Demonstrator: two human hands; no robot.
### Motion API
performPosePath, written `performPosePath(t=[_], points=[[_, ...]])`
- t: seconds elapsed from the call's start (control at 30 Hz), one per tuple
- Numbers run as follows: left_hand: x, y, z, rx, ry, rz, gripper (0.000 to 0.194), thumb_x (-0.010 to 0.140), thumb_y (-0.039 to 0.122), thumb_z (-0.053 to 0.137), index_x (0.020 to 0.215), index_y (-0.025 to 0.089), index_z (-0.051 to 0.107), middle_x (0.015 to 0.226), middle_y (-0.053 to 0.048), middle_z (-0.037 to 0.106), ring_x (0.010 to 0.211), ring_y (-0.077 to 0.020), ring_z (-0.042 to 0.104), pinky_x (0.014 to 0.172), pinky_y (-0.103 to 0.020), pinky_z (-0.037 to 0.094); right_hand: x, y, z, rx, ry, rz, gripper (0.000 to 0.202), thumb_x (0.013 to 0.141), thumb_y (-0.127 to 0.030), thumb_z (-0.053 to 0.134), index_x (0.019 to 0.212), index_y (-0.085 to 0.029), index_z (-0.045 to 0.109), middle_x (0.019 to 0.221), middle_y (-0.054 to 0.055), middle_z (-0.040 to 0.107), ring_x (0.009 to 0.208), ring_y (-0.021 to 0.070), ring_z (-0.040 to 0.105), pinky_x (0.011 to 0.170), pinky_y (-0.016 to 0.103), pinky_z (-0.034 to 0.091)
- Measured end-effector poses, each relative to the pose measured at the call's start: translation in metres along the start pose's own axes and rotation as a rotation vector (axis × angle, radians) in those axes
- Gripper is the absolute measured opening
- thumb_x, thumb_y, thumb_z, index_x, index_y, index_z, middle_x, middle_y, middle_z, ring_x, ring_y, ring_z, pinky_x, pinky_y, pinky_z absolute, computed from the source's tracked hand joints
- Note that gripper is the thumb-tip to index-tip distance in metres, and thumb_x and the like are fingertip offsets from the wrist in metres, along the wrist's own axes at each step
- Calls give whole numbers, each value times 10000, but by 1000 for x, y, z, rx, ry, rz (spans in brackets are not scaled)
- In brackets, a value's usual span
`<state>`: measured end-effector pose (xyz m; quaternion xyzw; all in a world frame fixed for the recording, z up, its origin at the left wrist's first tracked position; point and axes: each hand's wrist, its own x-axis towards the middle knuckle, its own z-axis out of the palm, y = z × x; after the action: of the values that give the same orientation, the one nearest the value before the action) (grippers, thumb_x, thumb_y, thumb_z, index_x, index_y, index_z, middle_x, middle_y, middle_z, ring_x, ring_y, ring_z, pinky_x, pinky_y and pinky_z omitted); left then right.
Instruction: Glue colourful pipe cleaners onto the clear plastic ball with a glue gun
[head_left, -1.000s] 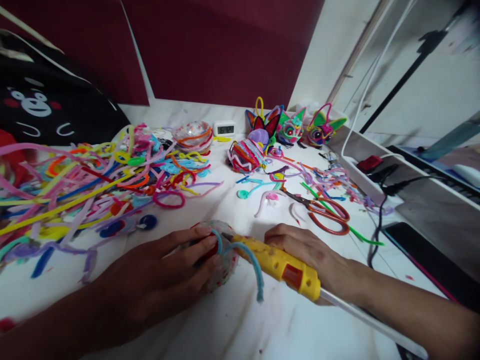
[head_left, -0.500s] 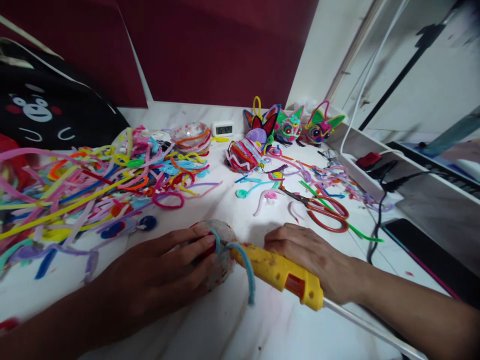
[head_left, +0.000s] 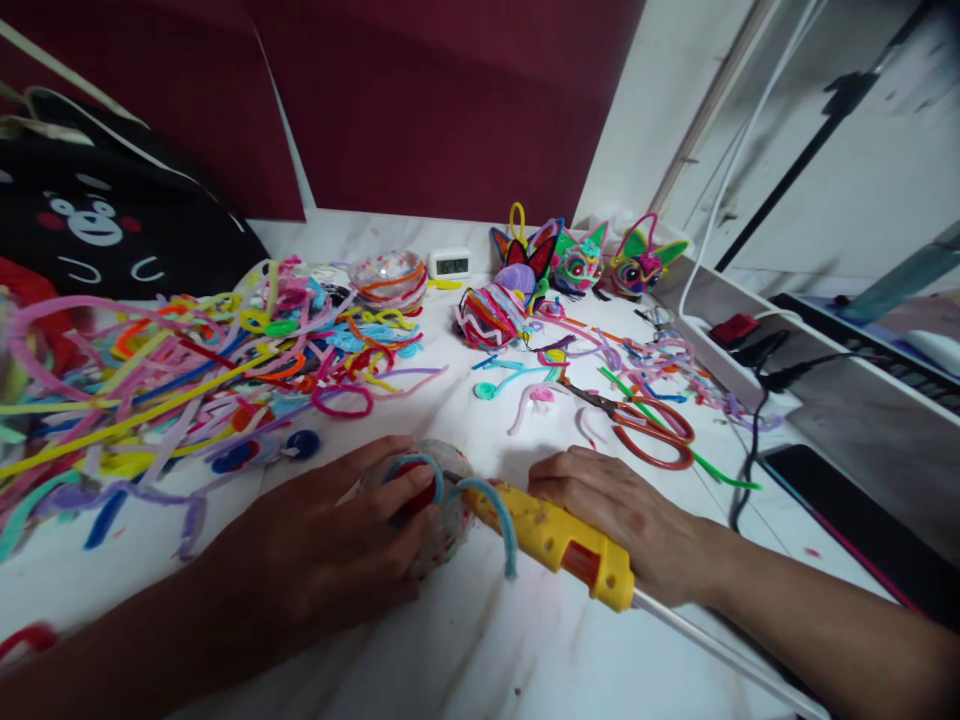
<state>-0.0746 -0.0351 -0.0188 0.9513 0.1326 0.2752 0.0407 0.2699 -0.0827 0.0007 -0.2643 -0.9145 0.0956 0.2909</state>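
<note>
My left hand (head_left: 337, 545) curves its fingers over a translucent ball (head_left: 450, 535) low on the table. Between the fingers shows a red round piece (head_left: 415, 492) on the ball, with a light blue pipe cleaner (head_left: 491, 492) looped partly around it and its loose end hanging to the right. My right hand (head_left: 600, 505) is closed around a yellow hot glue gun (head_left: 540, 530). The gun's tip points left and meets the ball beside the pipe cleaner; whether glue is coming out cannot be seen.
Many coloured pipe cleaners (head_left: 172, 390) are heaped on the left. Orange-handled scissors (head_left: 652, 430) lie beyond my right hand, with a black phone (head_left: 847, 520) to their right. Decorated balls (head_left: 581, 262) and a small white clock (head_left: 448, 264) stand at the back. A power strip (head_left: 739, 365) sits at the right.
My left fingers have shifted slightly, and more of the red piece and the blue loop shows. The glue gun has moved a little left. The whole view has shifted slightly.
</note>
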Motion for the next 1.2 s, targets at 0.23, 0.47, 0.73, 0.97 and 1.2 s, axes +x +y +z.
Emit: performPosePath(t=[0.23,0.47,0.73,0.97,1.2], points=[[19,3,-5,225,-32,147,241,1092,220,529,1268,168,686,1363,-144,724,1526,-250,491,1317,-438,426,2,0,-3,-26,-8,-10,354,1150,-384,371,1159,-121,609,1055,155,728,969,220,675,864,326,549],[16,-24,-5,119,-9,170,249,1113,269,506,1277,194,677,1439,-109,693,1541,-246,483,1294,-401,444,10,7,-13,-133,-59,-38,305,1150,-356,369,1182,-139,582,1078,164,726,912,226,698,807,349,542],[20,-31,-1,132,77,222,240,1072,282,581,1265,188,690,1364,-110,740,1516,-254,516,1335,-391,367,10,11,0,-164,-27,-68,292,1140,-350,376,1225,-148,569,1081,165,726,969,250,708,831,380,573],[19,-28,-1,130,63,219,224,1072,265,584,1249,175,689,1345,-133,744,1506,-236,523,1283,-379,460,11,7,0,-188,-2,-112,325,1144,-348,353,1230,-133,581,1034,163,728,933,247,714,802,378,575],[15,-26,1,80,45,180,214,1089,239,561,1264,181,669,1389,-137,701,1557,-222,453,1277,-370,464,13,7,2,-214,30,-126,377,1150,-337,324,1180,-95,612,999,167,732,898,239,709,781,370,576]])
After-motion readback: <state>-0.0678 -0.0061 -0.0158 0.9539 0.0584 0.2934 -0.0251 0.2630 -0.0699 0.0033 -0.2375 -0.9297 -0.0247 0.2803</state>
